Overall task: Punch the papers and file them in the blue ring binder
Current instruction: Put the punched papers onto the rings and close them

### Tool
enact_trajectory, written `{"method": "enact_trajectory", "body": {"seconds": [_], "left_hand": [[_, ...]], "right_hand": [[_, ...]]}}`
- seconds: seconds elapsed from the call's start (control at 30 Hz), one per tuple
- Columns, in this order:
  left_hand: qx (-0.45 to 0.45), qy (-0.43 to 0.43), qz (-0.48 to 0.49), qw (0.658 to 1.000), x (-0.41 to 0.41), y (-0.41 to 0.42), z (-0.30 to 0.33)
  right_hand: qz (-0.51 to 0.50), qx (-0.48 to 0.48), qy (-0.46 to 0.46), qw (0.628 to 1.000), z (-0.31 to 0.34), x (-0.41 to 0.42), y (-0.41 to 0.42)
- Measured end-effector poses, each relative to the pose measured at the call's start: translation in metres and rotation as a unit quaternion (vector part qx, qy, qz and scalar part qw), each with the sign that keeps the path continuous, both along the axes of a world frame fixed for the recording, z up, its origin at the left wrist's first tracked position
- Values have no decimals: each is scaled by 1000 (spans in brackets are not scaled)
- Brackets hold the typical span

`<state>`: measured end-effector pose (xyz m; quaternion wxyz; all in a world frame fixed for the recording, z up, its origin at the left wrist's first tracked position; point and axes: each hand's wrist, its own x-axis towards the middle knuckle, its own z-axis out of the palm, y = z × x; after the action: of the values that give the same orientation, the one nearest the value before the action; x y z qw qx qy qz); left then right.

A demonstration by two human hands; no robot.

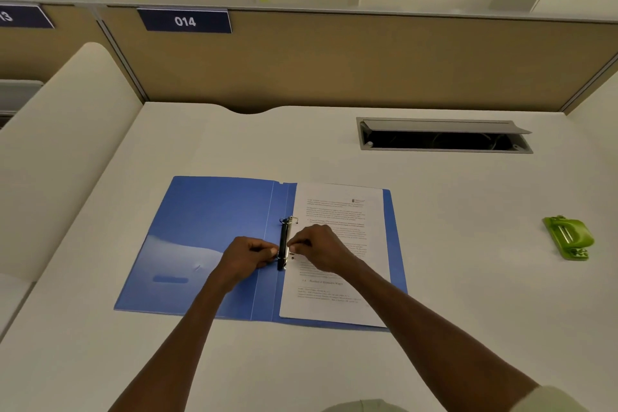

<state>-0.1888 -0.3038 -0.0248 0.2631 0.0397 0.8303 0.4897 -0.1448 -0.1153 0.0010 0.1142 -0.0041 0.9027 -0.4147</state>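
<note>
The blue ring binder [207, 231] lies open and flat on the desk. Printed white papers [337, 264] rest on its right half, their left edge at the black ring mechanism [284, 241] along the spine. The far ring near the top stands up from the mechanism. My left hand [245, 256] pinches the near ring from the left side. My right hand [317, 249] pinches the same ring from the right, resting over the papers. The near ring is mostly hidden by my fingers.
A green hole punch [568, 237] sits on the desk far to the right. An open cable hatch [444, 137] is set into the desk behind the binder. A beige partition [334, 60] with a "014" label closes the back.
</note>
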Motion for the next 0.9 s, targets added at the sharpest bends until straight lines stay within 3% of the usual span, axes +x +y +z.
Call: {"method": "enact_trajectory", "body": {"seconds": [0.2, 0.43, 0.9], "left_hand": [[-15, 45, -34, 998, 2, -6, -6], [-52, 98, -36, 993, 5, 1, -10], [-78, 112, -6, 991, 5, 12, -17]], "right_hand": [[2, -7, -47, 999, -14, 1, 5], [-68, -65, -88, 992, -24, -4, 7], [-135, -46, -89, 986, -42, -11, -6]]}}
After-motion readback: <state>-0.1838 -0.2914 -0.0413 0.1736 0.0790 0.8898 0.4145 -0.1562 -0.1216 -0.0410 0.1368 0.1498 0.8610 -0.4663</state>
